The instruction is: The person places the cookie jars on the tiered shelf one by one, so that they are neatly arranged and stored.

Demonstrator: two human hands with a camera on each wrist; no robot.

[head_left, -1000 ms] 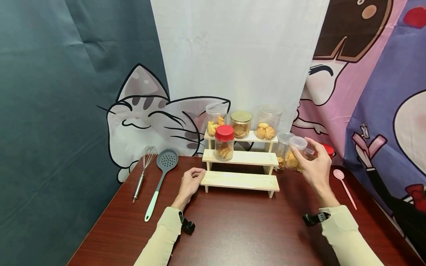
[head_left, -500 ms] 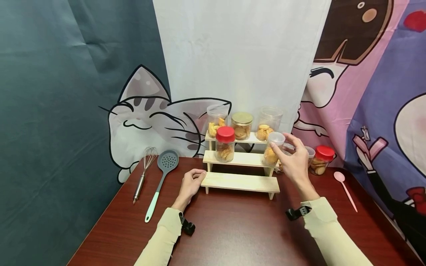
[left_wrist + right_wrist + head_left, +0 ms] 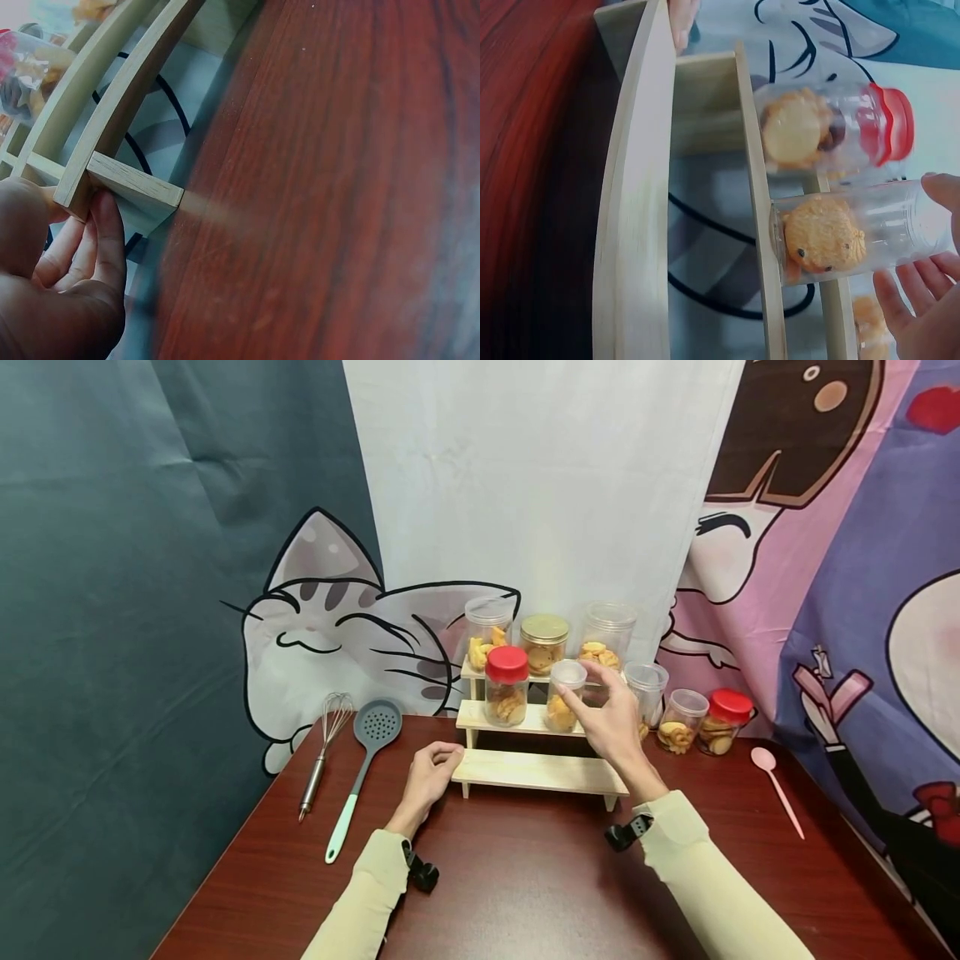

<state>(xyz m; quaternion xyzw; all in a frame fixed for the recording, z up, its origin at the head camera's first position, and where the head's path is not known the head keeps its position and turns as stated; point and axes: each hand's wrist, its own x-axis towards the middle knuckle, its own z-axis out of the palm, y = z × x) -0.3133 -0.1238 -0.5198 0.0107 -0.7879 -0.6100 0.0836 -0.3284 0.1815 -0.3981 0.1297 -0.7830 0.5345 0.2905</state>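
Observation:
A three-step wooden display rack [image 3: 536, 770] stands on the table. My left hand [image 3: 429, 777] pinches the left end of its lowest step; in the left wrist view the thumb and fingers [image 3: 109, 236] close around that corner. With my right hand [image 3: 613, 727] I grip a clear cookie jar [image 3: 560, 713] near its translucent lid. This jar is upright at the middle step, its base right at the board [image 3: 771, 262] in the right wrist view. Just left of it, apart, is a red-lidded jar [image 3: 506, 693] of cookies on the same step.
Along the top step are a clear jar [image 3: 486, 635], a gold-lidded jar [image 3: 543, 647] and another clear jar [image 3: 607, 631]. Right of the rack stand more jars, one red-lidded [image 3: 724, 722], and a pink spoon [image 3: 776, 785]. A whisk [image 3: 322, 756] and slotted turner [image 3: 367, 752] lie left.
My right hand has carried the clear cookie jar leftward from beside the rack to the middle step, next to the red-lidded jar. The left hand stays on the rack's end.

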